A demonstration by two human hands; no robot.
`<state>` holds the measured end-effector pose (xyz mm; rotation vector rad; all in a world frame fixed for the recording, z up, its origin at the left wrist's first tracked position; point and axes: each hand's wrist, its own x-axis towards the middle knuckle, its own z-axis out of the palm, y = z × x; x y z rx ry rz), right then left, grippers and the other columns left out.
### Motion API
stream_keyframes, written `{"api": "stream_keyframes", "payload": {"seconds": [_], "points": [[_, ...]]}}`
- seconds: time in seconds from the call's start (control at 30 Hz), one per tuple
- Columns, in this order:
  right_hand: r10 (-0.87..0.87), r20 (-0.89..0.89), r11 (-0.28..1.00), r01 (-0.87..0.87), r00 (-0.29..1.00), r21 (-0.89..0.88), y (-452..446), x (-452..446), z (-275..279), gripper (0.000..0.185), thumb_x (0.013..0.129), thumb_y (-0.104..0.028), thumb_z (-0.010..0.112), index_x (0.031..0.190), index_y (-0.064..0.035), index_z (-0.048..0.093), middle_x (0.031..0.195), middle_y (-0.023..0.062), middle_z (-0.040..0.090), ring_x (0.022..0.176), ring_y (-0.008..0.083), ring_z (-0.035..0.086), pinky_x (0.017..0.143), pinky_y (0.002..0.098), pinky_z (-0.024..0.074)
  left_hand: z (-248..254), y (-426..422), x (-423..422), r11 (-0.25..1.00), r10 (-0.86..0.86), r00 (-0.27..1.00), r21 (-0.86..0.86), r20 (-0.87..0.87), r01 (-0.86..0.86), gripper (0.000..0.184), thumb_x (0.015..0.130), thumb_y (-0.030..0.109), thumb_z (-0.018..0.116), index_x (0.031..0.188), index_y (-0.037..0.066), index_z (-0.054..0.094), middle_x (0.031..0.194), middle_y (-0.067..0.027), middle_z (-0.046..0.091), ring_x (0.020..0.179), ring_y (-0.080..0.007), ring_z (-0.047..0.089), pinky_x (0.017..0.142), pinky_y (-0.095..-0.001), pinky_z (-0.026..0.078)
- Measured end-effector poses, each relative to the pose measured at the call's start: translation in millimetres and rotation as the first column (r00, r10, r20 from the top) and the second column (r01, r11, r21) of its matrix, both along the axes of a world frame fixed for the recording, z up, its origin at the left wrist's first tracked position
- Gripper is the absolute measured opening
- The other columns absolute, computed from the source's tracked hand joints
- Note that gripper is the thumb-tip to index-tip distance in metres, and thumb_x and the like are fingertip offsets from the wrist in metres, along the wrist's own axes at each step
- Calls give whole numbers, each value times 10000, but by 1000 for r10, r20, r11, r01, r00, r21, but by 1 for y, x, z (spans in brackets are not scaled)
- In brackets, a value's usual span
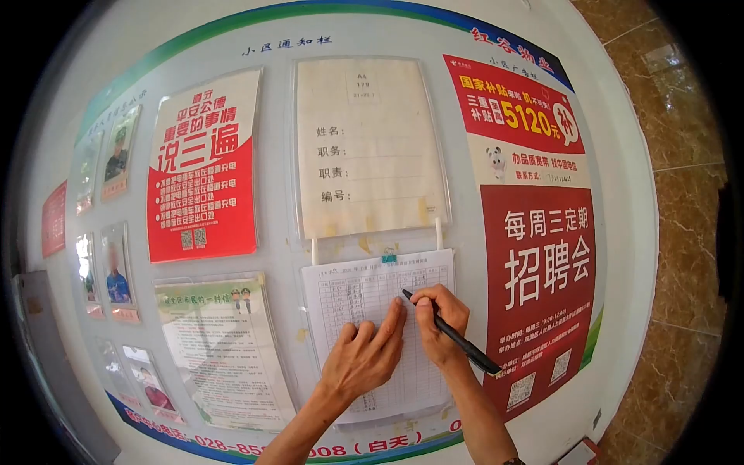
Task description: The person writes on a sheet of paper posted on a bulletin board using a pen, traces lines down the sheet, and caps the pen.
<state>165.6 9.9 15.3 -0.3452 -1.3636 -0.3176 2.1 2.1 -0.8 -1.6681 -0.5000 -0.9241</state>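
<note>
A printed form sheet (415, 380) with a table grid hangs on the notice board, its left columns partly filled with handwriting. My left hand (364, 360) presses on the sheet, with the index finger stretched out toward the upper middle of the grid and the other fingers slightly bent. In my right hand (442, 322) is a black pen (463, 341), gripped near its tip, which is at the grid just right of the left fingertip. The pen's rear end points down and right. A teal clip (390, 259) sits at the sheet's top edge. My hands cover parts of the lower rows.
Above the form is a plastic sleeve (368, 155) with a blank name card. A red poster (205, 178) and a letter sheet (225, 356) are on the left, beside portrait photos (118, 271). Red advertising posters (535, 271) fill the right side. Brown tiles (690, 256) lie beyond the board.
</note>
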Motion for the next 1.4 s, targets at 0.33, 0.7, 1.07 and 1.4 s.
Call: {"api": "stream_keyframes", "payload": {"seconds": [0.33, 0.7, 1.07, 1.4], "points": [[-4, 12, 1000, 4, 1000, 23, 3, 2, 0, 111, 887, -61, 566, 803, -6, 614, 668, 86, 566, 561, 189, 528, 529, 325, 436, 0, -1, 0, 1000, 22, 1000, 14, 3, -22, 393, 895, 183, 631, 1239, -7, 649, 1408, -75, 554, 682, -155, 400, 610, -292, 356], [11, 2, 999, -11, 1000, 47, 4, 2, -1, 85, 866, -34, 563, 805, -7, 614, 664, 75, 561, 555, 169, 516, 518, 312, 430, -1, 0, -1, 1000, 24, 1000, 5, -2, -24, 408, 901, 190, 628, 1260, -3, 639, 1430, -79, 540, 695, -156, 407, 618, -293, 358], [11, -42, 998, -8, 999, 69, 5, 1, -3, 72, 849, 0, 557, 801, -2, 610, 668, 68, 549, 547, 160, 499, 516, 299, 421, -1, 1, 0, 999, 15, 1000, 29, 7, -15, 401, 888, 182, 642, 1244, -2, 652, 1414, -66, 554, 684, -147, 407, 600, -284, 356], [12, -29, 998, -11, 1000, 59, 4, 1, -1, 73, 857, 3, 568, 800, -2, 613, 651, 65, 523, 538, 153, 484, 504, 302, 405, 0, -1, 0, 1000, 20, 1000, 18, 1, -20, 402, 889, 186, 640, 1242, -7, 651, 1410, -72, 560, 690, -149, 410, 609, -285, 356]]}}
